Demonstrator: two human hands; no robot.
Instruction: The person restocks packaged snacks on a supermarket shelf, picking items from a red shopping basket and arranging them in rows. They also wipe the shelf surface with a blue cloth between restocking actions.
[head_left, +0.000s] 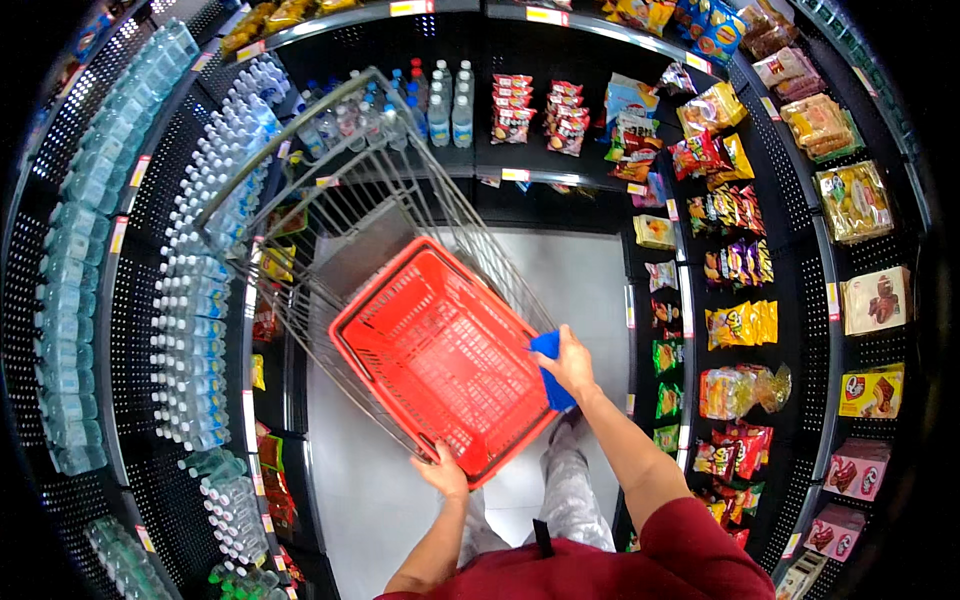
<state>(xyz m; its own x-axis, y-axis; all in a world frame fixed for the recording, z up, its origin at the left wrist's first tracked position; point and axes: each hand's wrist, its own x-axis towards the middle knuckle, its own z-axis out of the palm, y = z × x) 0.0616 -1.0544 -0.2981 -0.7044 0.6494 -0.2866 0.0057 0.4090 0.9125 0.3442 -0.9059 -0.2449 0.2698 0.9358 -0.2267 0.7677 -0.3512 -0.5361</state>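
An empty red plastic shopping basket (457, 360) sits tilted at the near end of a metal wire shopping cart (480, 232). My left hand (442, 474) grips the basket's rim at its near-left corner, thumb on top. In my right hand (568, 364) is a blue cloth (553, 375), pressed over the rim at the basket's right end. Part of the cloth is hidden under my fingers. A grey panel (367, 247) lies inside the cart beyond the basket. The basket covers much of the cart's near part.
Shelves enclose the aisle on three sides. Bottled drinks (191, 352) line the left shelf (135, 330); snack packets (739, 326) and boxed cakes (874, 300) fill the right. More bottles (451, 112) stand at the back. The cart's far end is close to the back-left shelves. Grey floor (585, 277) shows around the cart.
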